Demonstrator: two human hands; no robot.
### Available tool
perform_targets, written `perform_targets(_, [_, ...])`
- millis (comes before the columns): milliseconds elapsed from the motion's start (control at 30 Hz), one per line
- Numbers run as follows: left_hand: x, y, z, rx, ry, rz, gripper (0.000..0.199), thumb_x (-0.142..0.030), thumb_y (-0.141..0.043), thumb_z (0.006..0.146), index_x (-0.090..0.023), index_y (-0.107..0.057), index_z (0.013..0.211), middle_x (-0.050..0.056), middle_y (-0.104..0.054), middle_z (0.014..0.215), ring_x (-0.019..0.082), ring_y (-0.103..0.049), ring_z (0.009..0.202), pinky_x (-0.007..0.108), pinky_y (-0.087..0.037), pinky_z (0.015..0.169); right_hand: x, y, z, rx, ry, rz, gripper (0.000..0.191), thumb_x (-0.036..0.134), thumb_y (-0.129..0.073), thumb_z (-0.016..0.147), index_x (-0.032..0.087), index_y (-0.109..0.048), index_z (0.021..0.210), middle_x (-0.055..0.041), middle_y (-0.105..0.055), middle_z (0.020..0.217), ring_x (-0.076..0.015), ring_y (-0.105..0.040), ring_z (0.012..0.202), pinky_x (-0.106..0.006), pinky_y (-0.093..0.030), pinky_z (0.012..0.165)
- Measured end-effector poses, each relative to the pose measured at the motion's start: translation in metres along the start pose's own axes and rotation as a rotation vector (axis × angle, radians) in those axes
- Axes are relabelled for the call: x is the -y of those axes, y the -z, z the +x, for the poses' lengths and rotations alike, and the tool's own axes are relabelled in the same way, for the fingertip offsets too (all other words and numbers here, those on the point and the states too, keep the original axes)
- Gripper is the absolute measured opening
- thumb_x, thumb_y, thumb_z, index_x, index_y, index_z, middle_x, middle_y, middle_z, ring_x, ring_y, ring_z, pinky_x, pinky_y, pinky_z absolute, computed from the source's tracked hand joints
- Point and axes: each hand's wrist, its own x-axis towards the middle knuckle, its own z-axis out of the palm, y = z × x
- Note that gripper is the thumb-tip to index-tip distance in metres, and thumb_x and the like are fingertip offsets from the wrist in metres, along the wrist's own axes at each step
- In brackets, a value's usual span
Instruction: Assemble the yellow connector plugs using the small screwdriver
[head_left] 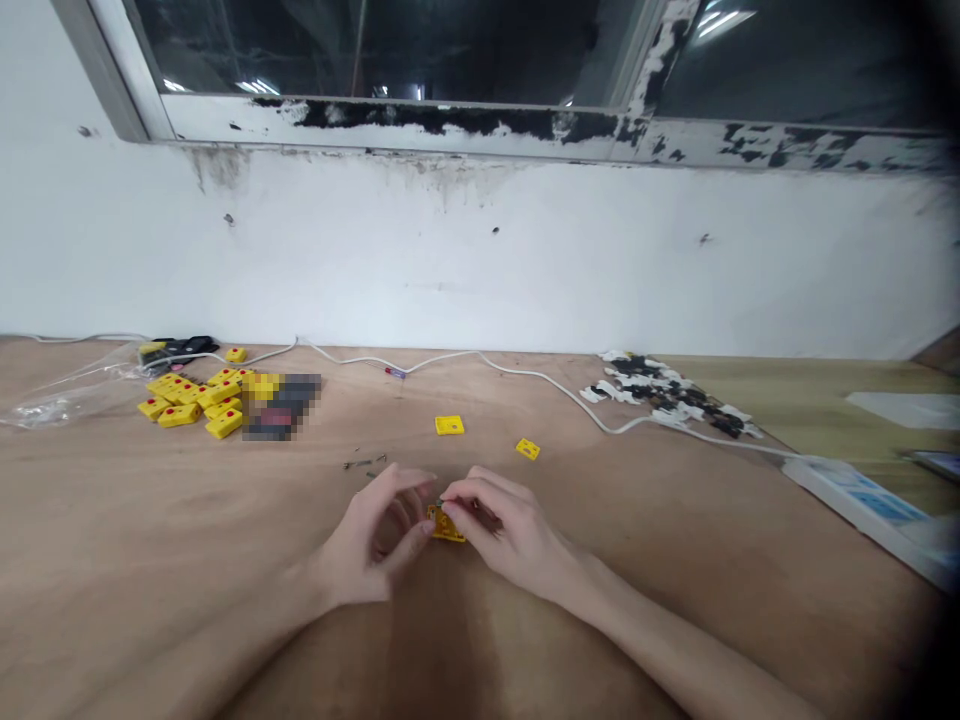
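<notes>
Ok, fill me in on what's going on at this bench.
A person is working over a small yellow casing with both bare hands. The left hand is open beside it, its thumb at the casing's edge; the right hand is bent in close over the other side, its exact grip too small to make out. Two flat yellow pieces lie beyond, small metal parts lie past the left hand, and yellow blocks are heaped farther left.

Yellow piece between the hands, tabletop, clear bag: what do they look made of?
Yellow piece: probably hard moulded plastic, judging by its solid colour and crisp edge; too small to be sure of its finish.
Tabletop: wood or wood-look board, fairly matt, with brownish grain streaks.
Bag: likely thin glossy plastic film; it's see-through, wrinkled and catches light.
</notes>
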Motion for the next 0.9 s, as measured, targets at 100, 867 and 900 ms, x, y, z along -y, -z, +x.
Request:
perform_targets(100, [0.004, 0.01, 0.001, 0.031, -0.266, 0.36, 0.025, -0.016, -0.059, 0.092, -0.023, -0.067, 0.114, 0.009, -0.069, 0.099, 0.016, -0.065, 0.083, 0.025, -0.052, 0.074, 0.004, -0.001, 0.002, 0.016, -0.124, 0.113, 0.011, 0.022, -0.054, 0.097, 0.02, -0.063, 0.09, 0.0008, -0.055, 0.075, -0.011, -0.05, 0.065, -0.023, -0.038, 0.057])
perform_targets(867, [-0.013, -0.011, 0.009, 0.122, 0.681, -0.822, 0.033, -0.042, -0.076, 0.079, -0.012, -0.063, 0.073, 0.001, -0.058, 0.062, 0.009, -0.054, 0.047, 0.019, -0.05, 0.036, -0.004, 0.007, 0.0, -0.034, 0.303, -0.211, 0.009, 0.011, -0.054, 0.096, 0.017, -0.059, 0.1, -0.0036, -0.062, 0.082, -0.0142, -0.054, 0.072, -0.026, -0.042, 0.064])
perform_targets(900, [-0.012, -0.011, 0.009, 0.138, 0.685, -0.831, 0.033, -0.042, -0.075, 0.081, -0.012, -0.063, 0.074, 0.001, -0.059, 0.062, 0.01, -0.055, 0.047, 0.019, -0.051, 0.036, -0.005, 0.006, 0.0, -0.033, 0.288, -0.197, 0.008, 0.012, -0.054, 0.096, 0.017, -0.059, 0.1, -0.0034, -0.062, 0.082, -0.014, -0.055, 0.072, -0.026, -0.042, 0.064])
